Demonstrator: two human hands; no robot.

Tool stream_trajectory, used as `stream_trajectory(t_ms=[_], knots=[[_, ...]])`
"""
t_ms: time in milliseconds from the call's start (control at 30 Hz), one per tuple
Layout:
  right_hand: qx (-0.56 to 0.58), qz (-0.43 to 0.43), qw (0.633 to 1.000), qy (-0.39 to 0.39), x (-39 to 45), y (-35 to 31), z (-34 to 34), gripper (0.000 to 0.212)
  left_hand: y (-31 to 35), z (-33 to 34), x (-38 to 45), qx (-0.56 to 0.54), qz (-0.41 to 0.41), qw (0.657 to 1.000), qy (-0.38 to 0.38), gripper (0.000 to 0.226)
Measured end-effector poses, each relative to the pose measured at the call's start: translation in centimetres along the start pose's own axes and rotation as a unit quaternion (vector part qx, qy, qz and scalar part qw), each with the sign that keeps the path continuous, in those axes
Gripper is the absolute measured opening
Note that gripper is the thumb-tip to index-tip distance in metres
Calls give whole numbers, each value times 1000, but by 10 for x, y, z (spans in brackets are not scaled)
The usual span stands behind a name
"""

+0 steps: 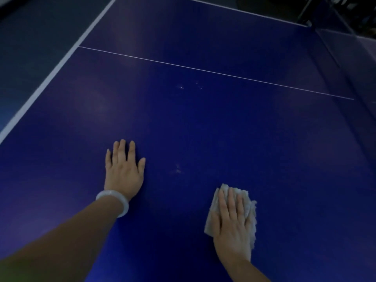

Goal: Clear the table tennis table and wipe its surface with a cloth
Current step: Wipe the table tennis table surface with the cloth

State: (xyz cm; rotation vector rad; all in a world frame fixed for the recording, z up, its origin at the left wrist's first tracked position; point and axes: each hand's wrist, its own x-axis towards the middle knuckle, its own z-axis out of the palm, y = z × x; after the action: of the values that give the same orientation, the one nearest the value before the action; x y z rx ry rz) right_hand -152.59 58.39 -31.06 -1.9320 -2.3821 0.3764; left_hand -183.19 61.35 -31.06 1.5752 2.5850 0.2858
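Wiping | our right hand [232,224] presses the cloth [249,202] flat on the blue desk [203,123], fingers straight | left hand [124,169] splayed flat, likely bracing our lean

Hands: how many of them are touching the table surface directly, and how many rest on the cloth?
1 directly: the left hand lies flat on the blue table. 1 on the cloth: the right hand presses it with straight fingers.
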Motion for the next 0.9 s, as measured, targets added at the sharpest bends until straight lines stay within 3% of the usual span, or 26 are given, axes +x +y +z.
stream_trajectory(t_ms=[67,133,200,267,333,433,533,600,667,800,900], knots=[[-46,3,999,-8,4,25,-7,83,0,3,1,8,-6,1000,1,67],[43,173,984,5,12,49,-17,79,0,3,1,17,-6,1000,-3,66],[155,333,930,28,28,42,-39,58,0,2,2,22,-5,1000,-3,65],[34,221,973,60,29,22,-37,58,0,1,4,19,-5,1000,-9,64],[-83,123,989,11,33,-25,-26,55,0,1,3,16,-5,1000,-9,62],[-33,91,993,-74,34,-86,8,76,-1,0,4,16,-6,1000,-11,59],[-25,-17,1000,-8,72,-127,24,69,-2,1,5,15,-5,1000,-15,59],[-43,-60,997,-9,120,-134,19,69,-2,1,6,20,-8,1000,-16,59],[-80,-47,996,-9,173,-114,14,69,-3,2,6,25,-13,999,-16,59],[-48,118,992,-21,233,-41,-12,62,-6,2,6,25,-16,999,-22,59],[-44,106,993,5,204,-41,-10,66,-6,3,6,25,-16,999,-21,59]])
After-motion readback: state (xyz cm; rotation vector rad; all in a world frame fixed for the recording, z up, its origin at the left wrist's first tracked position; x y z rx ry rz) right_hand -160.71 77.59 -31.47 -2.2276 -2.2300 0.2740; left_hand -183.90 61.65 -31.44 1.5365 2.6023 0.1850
